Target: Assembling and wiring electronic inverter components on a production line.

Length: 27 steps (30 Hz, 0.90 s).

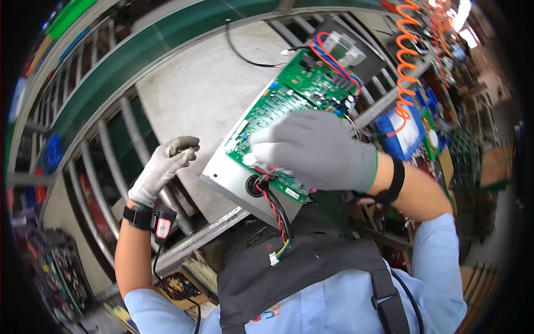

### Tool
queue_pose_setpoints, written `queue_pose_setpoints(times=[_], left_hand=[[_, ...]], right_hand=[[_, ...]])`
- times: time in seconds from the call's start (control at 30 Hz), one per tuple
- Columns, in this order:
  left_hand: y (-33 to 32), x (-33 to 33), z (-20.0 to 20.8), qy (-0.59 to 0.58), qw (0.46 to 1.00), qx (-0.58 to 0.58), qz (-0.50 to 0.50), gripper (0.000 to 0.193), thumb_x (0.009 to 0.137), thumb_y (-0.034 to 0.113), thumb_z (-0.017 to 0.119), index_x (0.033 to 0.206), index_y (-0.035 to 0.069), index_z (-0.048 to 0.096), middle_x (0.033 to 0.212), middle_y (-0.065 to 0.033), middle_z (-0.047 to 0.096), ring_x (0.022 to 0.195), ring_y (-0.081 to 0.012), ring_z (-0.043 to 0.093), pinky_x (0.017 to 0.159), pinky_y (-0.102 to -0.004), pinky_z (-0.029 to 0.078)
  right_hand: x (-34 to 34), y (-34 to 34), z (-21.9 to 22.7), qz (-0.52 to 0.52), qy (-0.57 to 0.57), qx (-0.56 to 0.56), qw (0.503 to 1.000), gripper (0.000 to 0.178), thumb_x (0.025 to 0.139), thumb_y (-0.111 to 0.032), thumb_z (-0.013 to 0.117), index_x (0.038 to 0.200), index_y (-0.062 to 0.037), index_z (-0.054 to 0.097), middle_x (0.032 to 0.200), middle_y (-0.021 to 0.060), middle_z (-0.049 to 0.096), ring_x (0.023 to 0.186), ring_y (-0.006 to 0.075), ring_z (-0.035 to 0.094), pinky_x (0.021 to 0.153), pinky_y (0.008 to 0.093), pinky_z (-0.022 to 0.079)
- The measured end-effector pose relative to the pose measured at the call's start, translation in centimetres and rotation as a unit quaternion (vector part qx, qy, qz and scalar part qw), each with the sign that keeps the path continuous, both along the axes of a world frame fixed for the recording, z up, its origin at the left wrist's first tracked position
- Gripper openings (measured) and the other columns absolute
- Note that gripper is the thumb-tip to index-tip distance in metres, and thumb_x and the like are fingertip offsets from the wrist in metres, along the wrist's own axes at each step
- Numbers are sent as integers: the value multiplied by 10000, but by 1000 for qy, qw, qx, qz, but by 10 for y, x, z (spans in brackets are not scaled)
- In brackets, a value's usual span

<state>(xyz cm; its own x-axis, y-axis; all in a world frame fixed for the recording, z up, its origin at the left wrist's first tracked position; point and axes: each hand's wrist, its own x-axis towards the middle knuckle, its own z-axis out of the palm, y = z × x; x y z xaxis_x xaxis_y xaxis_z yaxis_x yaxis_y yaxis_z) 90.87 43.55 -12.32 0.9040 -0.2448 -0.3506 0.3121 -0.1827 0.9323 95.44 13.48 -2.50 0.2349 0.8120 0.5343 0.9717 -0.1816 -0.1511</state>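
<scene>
A green circuit board (283, 103) full of small parts lies on a silver metal chassis (231, 181), slanted across the work surface. Over its near half is my right hand (311, 147) in a grey glove, fingers together and pointing left. Its blurred fingertips press together by a white connector (248, 160) and red wires; what they pinch is hidden. Through a round black grommet (255, 186) in the chassis runs a cable bundle (281, 217), ending in a white plug (273, 258) near my apron. My left hand (164, 167), gloved, hovers left of the chassis, fingers loosely bent and apart, holding nothing.
Beneath the chassis is a pale board (183, 106) on metal rollers (105, 167). An orange coiled hose (409, 72) hangs at right, above a blue bin (403, 133). A thin black cable (239, 53) lies at the far side. A dark plate (356, 47) adjoins the board's far end.
</scene>
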Motion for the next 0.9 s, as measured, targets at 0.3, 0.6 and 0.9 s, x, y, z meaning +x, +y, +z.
queue_pose_setpoints(times=[0.3,0.6,0.9], left_hand=[[-153,-58,46,-64,959,-35,275,273,870,126,622,1108,-3,586,876,2,572,751,-83,500,658,-249,423],[-157,-38,44,-183,862,356,311,229,855,141,622,998,-33,664,1017,-181,641,943,-295,623,807,-331,477],[-145,-32,-3,-133,905,-77,397,385,913,139,634,1248,-41,575,1099,-78,654,953,-106,588,873,-225,458]], right_hand=[[73,77,18,261,-169,-25,950,98,688,-176,647,773,-141,611,864,46,577,817,205,593,692,344,482],[133,54,-65,167,444,-217,853,205,785,-203,734,814,-19,648,774,72,611,699,158,570,656,302,456],[133,55,-72,148,482,-220,835,214,790,-176,738,855,4,642,763,32,602,732,95,541,672,265,442]])
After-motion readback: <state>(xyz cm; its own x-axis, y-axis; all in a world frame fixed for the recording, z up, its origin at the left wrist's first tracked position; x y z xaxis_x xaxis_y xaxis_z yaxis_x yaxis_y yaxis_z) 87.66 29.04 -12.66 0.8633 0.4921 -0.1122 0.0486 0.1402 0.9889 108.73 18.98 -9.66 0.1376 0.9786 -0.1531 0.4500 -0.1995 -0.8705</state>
